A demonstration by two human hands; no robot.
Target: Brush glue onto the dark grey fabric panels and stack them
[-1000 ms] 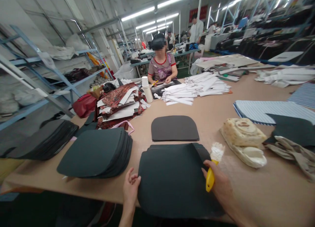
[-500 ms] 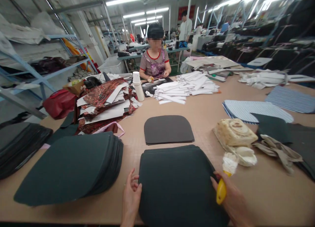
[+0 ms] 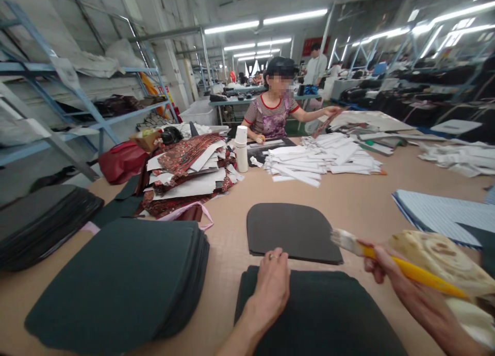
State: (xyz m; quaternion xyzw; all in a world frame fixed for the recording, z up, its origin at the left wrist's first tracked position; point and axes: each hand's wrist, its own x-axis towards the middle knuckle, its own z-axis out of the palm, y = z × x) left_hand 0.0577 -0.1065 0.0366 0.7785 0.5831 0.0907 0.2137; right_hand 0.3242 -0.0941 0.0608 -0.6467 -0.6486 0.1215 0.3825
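Observation:
My left hand (image 3: pixel 273 281) reaches over the near stack of dark green panels (image 3: pixel 320 315), its bent fingers at the near edge of a dark grey panel pile (image 3: pixel 290 230). The fingertips are hidden, so whether they grip it cannot be seen. A ring shows on one finger. My right hand (image 3: pixel 394 276) is closed around the yellow handle of a paintbrush (image 3: pixel 417 271). The slightly blurred white bristles point left at the grey pile's right edge; contact is unclear. Below the brush handle sits a crusted, cream-coloured container (image 3: pixel 436 255).
Another dark green stack (image 3: pixel 116 278) and a dark grey stack (image 3: pixel 42 222) lie left. Behind are patterned scraps with white sheets (image 3: pixel 185 165), a pale bottle (image 3: pixel 242 155) and white strips (image 3: pixel 301 160). A co-worker (image 3: pixel 274 106) sits opposite. Striped panels (image 3: pixel 436 214) lie right.
My left hand has moved up and right from the green stack's side to the grey pile. My right hand has raised the brush, turning its bristles left. The view shifted; the co-worker's arm now stretches sideways.

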